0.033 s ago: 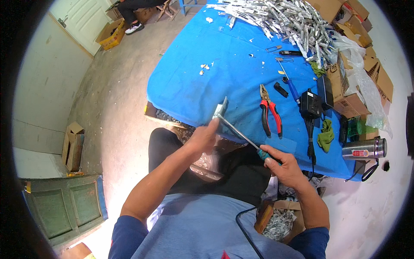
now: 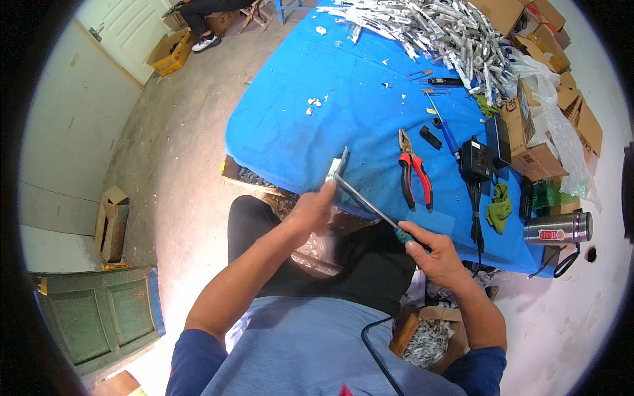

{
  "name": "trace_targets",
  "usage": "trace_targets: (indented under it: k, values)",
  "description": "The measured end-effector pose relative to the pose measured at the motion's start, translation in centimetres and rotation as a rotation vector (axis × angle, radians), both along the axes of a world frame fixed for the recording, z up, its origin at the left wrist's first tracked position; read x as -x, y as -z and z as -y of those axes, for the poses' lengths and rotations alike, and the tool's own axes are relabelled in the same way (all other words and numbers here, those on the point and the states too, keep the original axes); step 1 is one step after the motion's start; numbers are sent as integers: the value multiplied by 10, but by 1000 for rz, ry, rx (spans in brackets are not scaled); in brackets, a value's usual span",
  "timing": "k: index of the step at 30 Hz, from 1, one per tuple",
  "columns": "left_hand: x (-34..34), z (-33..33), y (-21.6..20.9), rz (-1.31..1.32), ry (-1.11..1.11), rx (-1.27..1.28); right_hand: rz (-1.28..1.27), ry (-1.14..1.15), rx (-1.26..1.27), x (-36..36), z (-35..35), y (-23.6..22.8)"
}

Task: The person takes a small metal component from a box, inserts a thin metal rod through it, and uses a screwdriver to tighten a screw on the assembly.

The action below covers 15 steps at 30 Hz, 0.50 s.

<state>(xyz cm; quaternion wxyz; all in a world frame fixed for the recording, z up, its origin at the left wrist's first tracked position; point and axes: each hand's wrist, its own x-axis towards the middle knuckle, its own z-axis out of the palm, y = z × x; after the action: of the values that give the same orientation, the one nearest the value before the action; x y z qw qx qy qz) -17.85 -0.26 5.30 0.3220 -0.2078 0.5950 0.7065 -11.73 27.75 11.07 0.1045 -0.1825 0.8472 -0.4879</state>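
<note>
Blue cloth [image 2: 277, 119] spreads before us under one heap of silvery pieces [image 2: 429, 34], one pair of pliers [image 2: 409, 156] and one blue-handled screwdriver [image 2: 450, 139]. Our right hand [image 2: 436, 252] grips one teal-handled screwdriver [image 2: 367, 202], its tip at one silvery strip [image 2: 337, 166] pinched in our left hand [image 2: 312, 210] by the cloth's near edge. That hand hides the strip's lower end; pale crumbs [image 2: 309, 111] lie beyond.
</note>
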Motion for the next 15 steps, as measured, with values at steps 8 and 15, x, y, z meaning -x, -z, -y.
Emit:
trace_targets:
  k: [8, 15]
  values:
    - [1, 0, 7, -18, 13, 132, -356, -78, -571, -9, 18, -38]
    - [5, 3, 0, 74, 17, -5, -534, -162, -890, -18, 26, -37]
